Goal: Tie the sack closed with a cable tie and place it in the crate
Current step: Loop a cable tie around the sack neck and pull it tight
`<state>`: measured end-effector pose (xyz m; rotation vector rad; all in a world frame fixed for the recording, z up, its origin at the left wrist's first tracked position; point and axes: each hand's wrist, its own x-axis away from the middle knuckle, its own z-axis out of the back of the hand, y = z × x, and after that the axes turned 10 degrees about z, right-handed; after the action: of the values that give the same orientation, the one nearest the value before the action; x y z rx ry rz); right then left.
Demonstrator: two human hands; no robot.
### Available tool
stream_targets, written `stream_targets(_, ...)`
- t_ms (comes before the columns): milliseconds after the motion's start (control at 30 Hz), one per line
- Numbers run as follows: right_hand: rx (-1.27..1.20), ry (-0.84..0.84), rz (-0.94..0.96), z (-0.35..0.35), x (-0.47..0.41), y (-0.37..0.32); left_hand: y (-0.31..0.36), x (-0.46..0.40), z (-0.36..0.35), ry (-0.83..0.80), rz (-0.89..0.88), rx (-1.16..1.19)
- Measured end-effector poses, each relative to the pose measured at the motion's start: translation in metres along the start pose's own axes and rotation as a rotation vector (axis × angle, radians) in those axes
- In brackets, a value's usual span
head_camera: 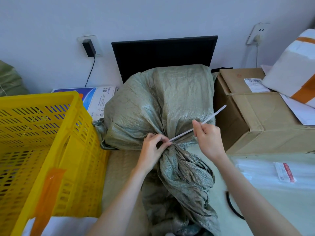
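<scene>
Green woven sack [158, 103] is lying full on the table [221, 184], bulging toward the far edge, its gathered neck pointing to the near edge, loose mouth fabric spilling down between the forearms. Yellow slatted crate [42, 150] is standing just beside it along the table's left edge. Brown cardboard boxes [247, 120] are sitting at the far right corner. Black monitor [163, 55] is standing behind the sack, against the wall.

Left hand [153, 150] is pinching the cinched neck where the white cable tie [197, 124] is wrapping it. Right hand [208, 135] is gripping the tie's free tail, fingers curled round it; the tail is running up and right past the fist.
</scene>
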<state>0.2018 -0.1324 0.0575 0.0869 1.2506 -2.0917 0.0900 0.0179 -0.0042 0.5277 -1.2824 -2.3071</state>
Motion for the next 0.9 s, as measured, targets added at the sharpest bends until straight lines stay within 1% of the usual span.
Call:
stream_targets(267,0.003,0.006,-0.009,0.003,0.007,0.003,-0.005,0.005,-0.001,-0.046,0.051,0.03)
stream_targets(400,0.012,-0.001,0.016,0.004,0.008,0.001,-0.003,0.006,0.001,-0.059,0.062,0.027)
stream_targets(600,-0.038,-0.006,-0.001,0.007,0.011,-0.005,0.002,0.003,0.002,-0.087,0.079,0.017)
stream_targets(800,-0.164,-0.097,-0.056,0.005,0.021,-0.01,-0.001,0.012,-0.004,-0.045,0.126,0.019)
stream_targets(900,-0.183,-0.111,-0.077,0.005,0.03,-0.005,-0.003,0.017,-0.008,-0.008,0.132,-0.004)
